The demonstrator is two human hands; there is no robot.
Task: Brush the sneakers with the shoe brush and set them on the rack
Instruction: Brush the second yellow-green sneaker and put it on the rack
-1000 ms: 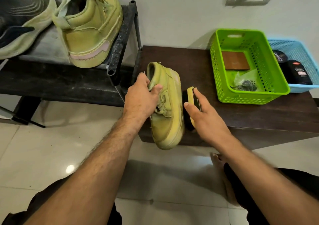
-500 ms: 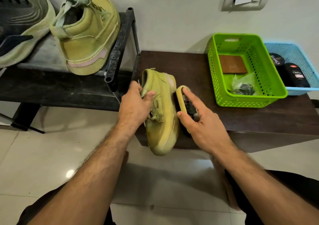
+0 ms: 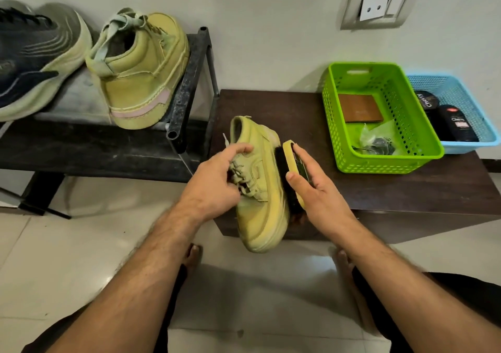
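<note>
My left hand grips an olive-green sneaker by its laces and tongue, toe pointing toward me, over the front edge of a dark wooden table. My right hand holds a shoe brush with a yellow back, its dark bristles pressed against the sneaker's right side. The matching olive sneaker stands heel-out on the black shoe rack at the upper left.
A dark blue and grey sneaker sits on the rack's left part. A green basket holding a brown pad and a plastic bag stands on the table beside a blue basket with black polish containers. A wall socket is above. My bare feet rest on the tiled floor.
The brush has come in from beside the sneaker and now presses on its side, sliding toward the toe. My left hand has shifted its hold toward the laces.
</note>
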